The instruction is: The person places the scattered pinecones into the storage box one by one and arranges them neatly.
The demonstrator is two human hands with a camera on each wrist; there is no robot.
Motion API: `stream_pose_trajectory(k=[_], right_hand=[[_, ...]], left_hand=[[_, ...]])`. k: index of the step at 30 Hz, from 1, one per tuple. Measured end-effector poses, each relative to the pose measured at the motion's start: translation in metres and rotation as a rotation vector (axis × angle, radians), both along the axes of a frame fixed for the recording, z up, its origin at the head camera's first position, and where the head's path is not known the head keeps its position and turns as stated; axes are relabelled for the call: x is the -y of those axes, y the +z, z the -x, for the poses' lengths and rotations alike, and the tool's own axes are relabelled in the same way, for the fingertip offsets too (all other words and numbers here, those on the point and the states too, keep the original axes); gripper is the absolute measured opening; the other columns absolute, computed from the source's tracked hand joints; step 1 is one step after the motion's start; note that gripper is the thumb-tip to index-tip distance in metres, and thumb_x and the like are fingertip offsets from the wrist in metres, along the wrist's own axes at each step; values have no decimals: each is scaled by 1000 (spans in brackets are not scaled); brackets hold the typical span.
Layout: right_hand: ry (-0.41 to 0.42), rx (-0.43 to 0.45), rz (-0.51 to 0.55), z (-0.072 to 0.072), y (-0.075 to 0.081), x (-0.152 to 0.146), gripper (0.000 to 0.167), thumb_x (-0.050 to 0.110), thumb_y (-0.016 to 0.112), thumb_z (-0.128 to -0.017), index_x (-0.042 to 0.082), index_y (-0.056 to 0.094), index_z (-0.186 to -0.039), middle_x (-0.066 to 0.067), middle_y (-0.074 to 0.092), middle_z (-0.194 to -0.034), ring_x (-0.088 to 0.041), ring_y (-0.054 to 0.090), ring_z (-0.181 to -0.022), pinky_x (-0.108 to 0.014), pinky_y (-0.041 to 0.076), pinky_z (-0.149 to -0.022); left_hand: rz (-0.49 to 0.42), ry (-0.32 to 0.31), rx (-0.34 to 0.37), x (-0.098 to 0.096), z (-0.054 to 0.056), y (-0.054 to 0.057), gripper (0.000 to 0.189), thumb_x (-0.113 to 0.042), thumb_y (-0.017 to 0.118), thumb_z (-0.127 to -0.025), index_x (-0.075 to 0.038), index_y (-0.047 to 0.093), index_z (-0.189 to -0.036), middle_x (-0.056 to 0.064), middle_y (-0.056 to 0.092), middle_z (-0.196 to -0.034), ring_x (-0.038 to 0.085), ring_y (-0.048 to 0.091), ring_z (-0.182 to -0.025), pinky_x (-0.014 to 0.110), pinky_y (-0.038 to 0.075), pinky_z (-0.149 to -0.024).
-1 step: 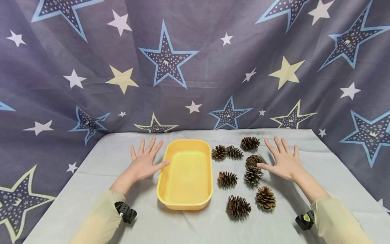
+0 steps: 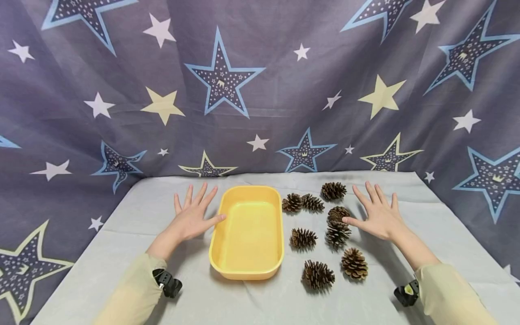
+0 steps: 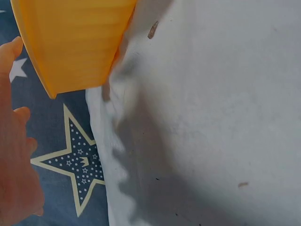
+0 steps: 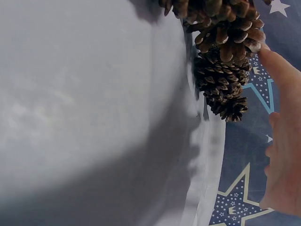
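A yellow rectangular basin [image 2: 247, 243] with rounded corners stands left of centre, nothing inside it. To its left my left hand [image 2: 192, 220] is spread wide, its thumb tip overlapping the basin's rim in the head view. The basin's outer wall [image 3: 75, 47] fills the top of the left wrist view. On the right, my right hand [image 2: 378, 214] is also spread, palm down, holding nothing. Its thumb tip overlaps a brown pine cone [image 2: 338, 214] in the head view. Another pine cone [image 2: 338, 235] lies right in front of that one. In the right wrist view, several pine cones [image 4: 221, 77] line up beside the thumb.
More pine cones lie between basin and right hand: a touching pair [image 2: 302, 203] at the back, one [image 2: 334, 191] behind, one [image 2: 303, 239] mid-table, and two [image 2: 318, 275] [image 2: 355, 264] nearer. A pale cloth [image 2: 252, 307] covers the table. A star-patterned curtain [image 2: 276, 113] hangs behind.
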State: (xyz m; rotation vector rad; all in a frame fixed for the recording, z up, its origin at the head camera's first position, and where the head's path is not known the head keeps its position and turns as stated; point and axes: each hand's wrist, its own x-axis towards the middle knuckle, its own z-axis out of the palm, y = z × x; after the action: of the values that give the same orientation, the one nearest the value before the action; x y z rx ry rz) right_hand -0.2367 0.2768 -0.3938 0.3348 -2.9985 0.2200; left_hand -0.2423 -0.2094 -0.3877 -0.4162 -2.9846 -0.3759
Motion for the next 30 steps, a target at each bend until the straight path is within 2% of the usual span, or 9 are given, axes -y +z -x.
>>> stream_pose_trajectory(k=[12,19,24,30], right_hand=[[4,-1,3,0,2,1,93,72,41,-78,21,5,-147,-19,-5,-151,-44,-3,-135,-66,-19,-98],[3,8,7,6,4,3,93,73,40,-78,21,5,-147,-20,0,-150,-45,1,-135,-67,-16,-99],[6,4,28,13,3,3,90,71,40,-80,20,7,-147,-21,4,-150,-46,4,-134,-68,-12,-100],[26,12,61,21,-1,3,84,65,40,-85,17,10,-147,-21,11,-149,-45,10,-134,-69,-1,-102]], left_hand=[[-17,-1,-6,1,-2,3,85,-69,45,-80,-25,17,-146,10,5,-153,42,-10,-135,64,-25,-97],[6,-2,1,0,-3,6,88,-73,41,-78,-23,17,-146,10,6,-153,43,-8,-135,66,-21,-98],[-2,4,-8,1,-4,5,87,-73,41,-78,-24,17,-146,10,7,-153,43,-5,-136,66,-18,-100],[-77,1,-20,-2,-7,1,85,-69,45,-79,-22,20,-146,11,16,-151,43,3,-136,67,-10,-103]])
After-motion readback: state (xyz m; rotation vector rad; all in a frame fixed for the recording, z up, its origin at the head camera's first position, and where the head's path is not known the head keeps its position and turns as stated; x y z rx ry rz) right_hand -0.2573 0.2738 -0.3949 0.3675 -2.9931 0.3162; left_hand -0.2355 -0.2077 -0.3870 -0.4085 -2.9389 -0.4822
